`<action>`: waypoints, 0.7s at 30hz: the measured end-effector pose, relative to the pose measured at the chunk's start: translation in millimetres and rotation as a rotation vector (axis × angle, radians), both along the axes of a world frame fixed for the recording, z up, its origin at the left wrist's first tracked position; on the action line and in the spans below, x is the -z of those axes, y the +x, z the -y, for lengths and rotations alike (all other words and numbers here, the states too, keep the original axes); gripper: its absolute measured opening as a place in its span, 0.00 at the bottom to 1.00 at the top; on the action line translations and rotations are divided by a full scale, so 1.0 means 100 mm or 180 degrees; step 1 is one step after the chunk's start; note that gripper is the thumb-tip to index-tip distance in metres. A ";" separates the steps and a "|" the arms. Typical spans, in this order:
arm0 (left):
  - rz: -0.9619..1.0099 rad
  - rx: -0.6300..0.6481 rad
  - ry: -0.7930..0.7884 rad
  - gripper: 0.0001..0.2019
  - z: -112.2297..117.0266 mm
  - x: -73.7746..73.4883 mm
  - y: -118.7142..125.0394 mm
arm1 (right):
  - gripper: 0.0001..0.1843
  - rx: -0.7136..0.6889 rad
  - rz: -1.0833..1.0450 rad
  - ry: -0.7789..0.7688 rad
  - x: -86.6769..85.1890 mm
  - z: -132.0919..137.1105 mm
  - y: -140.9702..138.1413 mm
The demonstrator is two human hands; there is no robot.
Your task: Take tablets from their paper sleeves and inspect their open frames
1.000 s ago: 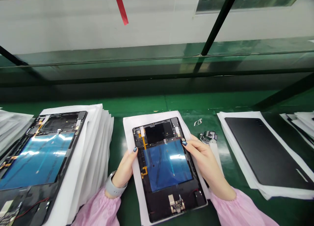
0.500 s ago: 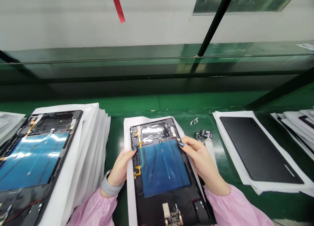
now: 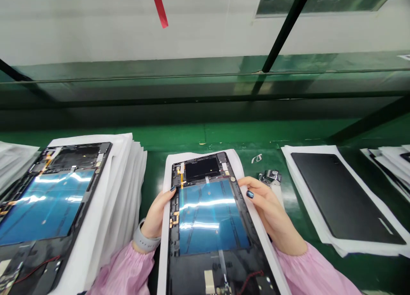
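Tablet housing (image 3: pixel 208 214) is held, back open, blue panel exposed, by L hand (image 3: pixel 156 216) and R hand (image 3: pixel 265 207), fingers clamped on side edges; black rear cover (image 3: pixel 342 192) is left unfitted on paper sheet (image 3: pixel 296 188) right of fingers, second open unit (image 3: pixel 48 197) left of them.

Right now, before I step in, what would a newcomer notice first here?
The open tablet in the centre, its blue film flaring with light, held by the left hand and right hand. Left of it, a second open tablet on stacked white sheets; right of it, a black back cover on white paper.
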State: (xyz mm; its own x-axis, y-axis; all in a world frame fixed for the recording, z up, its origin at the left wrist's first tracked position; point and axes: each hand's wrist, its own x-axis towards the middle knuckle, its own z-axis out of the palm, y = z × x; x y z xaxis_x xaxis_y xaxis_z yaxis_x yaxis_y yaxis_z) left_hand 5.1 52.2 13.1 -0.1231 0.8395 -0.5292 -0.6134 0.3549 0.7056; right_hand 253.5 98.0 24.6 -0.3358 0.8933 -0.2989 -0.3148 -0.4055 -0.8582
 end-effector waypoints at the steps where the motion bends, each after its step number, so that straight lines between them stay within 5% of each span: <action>1: 0.0006 0.0005 0.0008 0.15 0.00 0.00 0.00 | 0.16 0.0036 0.0018 -0.0082 0.01 -0.01 0.00; 12: -0.0532 0.0171 0.0310 0.28 0.03 0.11 0.02 | 0.37 0.0435 0.0367 -0.0286 0.01 -0.10 -0.05; 18: -0.0968 -0.0311 0.0083 0.28 0.00 0.18 -0.01 | 0.15 0.0115 0.0480 -0.0237 0.04 -0.11 -0.04; 21: -0.1551 -0.0154 0.0395 0.23 -0.03 0.20 -0.03 | 0.11 0.0160 0.0909 0.0148 0.08 -0.12 -0.05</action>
State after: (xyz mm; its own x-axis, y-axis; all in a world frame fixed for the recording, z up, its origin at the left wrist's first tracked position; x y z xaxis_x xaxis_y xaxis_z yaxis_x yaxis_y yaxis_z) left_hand 1.9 55.5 -6.5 -0.3713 0.8796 -0.2972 -0.2157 0.2296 0.9491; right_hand 248.0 109.8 16.9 -0.1989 0.9216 -0.3333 -0.0766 -0.3537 -0.9322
